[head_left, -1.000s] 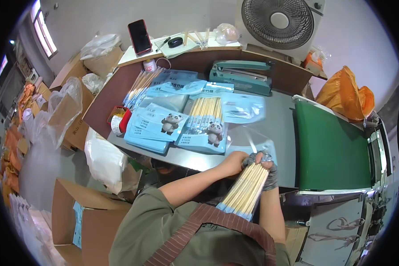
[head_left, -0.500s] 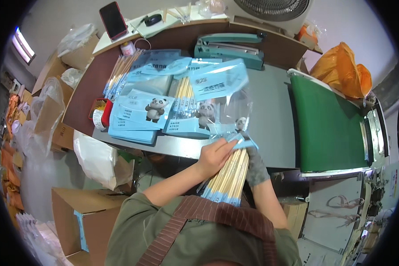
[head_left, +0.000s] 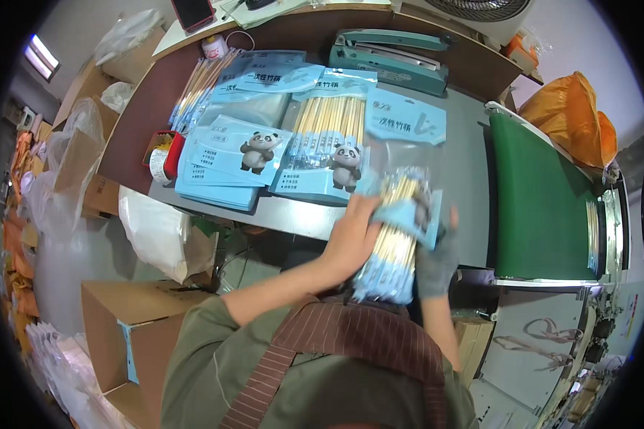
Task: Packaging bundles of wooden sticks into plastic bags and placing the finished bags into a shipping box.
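Observation:
My left hand [head_left: 352, 236] grips the left side of a bundle of wrapped bamboo chopsticks [head_left: 393, 243] whose far end sits inside a clear bag with a blue printed top [head_left: 406, 132]. In a grey glove, my right hand [head_left: 436, 257] holds the bundle and the bag's mouth from the right. The bundle points away from me over the front edge of the grey table [head_left: 293, 214]. A filled chopstick bag with a panda picture [head_left: 330, 143] lies just left of the one I hold.
A stack of empty blue panda bags [head_left: 225, 161] lies left, more packs [head_left: 207, 79] behind. A teal heat sealer [head_left: 390, 53] stands at the back. A green conveyor belt [head_left: 537, 200] runs on the right. Red tape holder [head_left: 163, 154], open cardboard box [head_left: 122, 336], orange bags [head_left: 572, 114].
The chopstick bundle has gone further up and forward into the clear bag, both hands moving with it. The view has tilted down and closer to the table.

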The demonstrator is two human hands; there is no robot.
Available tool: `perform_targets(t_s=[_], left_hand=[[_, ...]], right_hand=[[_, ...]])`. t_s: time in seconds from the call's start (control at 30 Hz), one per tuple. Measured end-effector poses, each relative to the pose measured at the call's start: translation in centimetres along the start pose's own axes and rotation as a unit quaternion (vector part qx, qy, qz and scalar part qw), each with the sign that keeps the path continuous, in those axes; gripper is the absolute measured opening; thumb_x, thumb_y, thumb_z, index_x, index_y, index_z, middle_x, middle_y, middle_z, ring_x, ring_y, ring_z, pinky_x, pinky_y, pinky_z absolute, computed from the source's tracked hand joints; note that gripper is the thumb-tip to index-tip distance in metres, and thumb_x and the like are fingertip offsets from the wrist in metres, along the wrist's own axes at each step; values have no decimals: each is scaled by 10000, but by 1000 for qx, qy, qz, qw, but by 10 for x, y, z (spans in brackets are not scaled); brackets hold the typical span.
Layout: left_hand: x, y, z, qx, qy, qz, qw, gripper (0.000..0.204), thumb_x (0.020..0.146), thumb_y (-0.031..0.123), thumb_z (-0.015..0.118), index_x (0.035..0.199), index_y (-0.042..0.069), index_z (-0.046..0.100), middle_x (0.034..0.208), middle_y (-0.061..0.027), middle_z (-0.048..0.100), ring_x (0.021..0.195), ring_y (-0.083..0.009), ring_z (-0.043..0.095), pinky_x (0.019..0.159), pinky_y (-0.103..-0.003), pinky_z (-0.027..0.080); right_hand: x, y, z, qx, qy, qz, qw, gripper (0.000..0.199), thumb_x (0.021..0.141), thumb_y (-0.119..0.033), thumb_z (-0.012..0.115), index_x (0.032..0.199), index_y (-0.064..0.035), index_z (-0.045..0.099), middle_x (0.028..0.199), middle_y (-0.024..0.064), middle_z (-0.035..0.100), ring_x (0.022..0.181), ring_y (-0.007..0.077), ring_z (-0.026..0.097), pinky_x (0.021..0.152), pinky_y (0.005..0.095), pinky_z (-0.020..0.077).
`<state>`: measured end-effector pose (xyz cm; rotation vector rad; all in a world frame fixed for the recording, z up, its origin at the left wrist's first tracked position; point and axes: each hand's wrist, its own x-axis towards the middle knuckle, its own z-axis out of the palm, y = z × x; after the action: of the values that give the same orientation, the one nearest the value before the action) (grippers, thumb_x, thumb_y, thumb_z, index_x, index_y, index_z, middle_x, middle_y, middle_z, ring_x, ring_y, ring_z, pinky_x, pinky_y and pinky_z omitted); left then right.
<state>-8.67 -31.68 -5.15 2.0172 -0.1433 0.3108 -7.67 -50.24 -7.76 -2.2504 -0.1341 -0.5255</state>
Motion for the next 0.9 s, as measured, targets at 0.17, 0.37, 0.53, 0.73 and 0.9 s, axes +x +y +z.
perform_targets(t_s=[0.17, 0.37, 0.53, 0.73, 0.9], left_hand=[[45, -27, 38, -147, 171, -95, 970, 117, 790, 3, 532, 904, -5, 503, 752, -182, 495, 709, -271, 516, 659, -361, 427], [-104, -16, -31, -71, -187, 43, 979, 170, 884, 126, 545, 1014, 18, 560, 935, -149, 583, 835, -288, 610, 740, -347, 470], [-44, 25, -41, 62, -226, 141, 962, 202, 827, 169, 557, 979, 46, 504, 887, -193, 553, 772, -406, 567, 659, -466, 466], [118, 154, -79, 56, 172, 407, 895, 284, 850, 300, 594, 839, 18, 565, 752, -128, 584, 752, -277, 558, 665, -371, 446], [107, 168, -100, 361, -97, 372, 850, 226, 783, 315, 678, 798, 93, 639, 802, -64, 607, 854, -242, 554, 834, -397, 394]], right_hand=[[28, 7, -13, -206, -94, 0, 974, 482, 911, -81, 466, 1382, -149, 390, 1041, 174, 602, 793, 306, 616, 720, 389, 482], [-93, 12, -55, -39, -87, -68, 993, 392, 856, -65, 550, 1248, -67, 547, 956, 139, 671, 780, 272, 666, 695, 359, 526], [-71, 13, -65, 294, -128, 36, 946, 320, 898, -118, 542, 1205, -36, 579, 999, 118, 680, 843, 214, 672, 733, 341, 529], [97, -116, -157, 157, 45, -29, 986, 247, 891, -181, 582, 1045, 2, 640, 842, 46, 618, 675, 79, 563, 548, 199, 439], [149, -105, -158, 263, -28, 123, 956, 179, 847, -100, 592, 1001, -33, 653, 644, -51, 551, 419, 11, 407, 366, 152, 306]])
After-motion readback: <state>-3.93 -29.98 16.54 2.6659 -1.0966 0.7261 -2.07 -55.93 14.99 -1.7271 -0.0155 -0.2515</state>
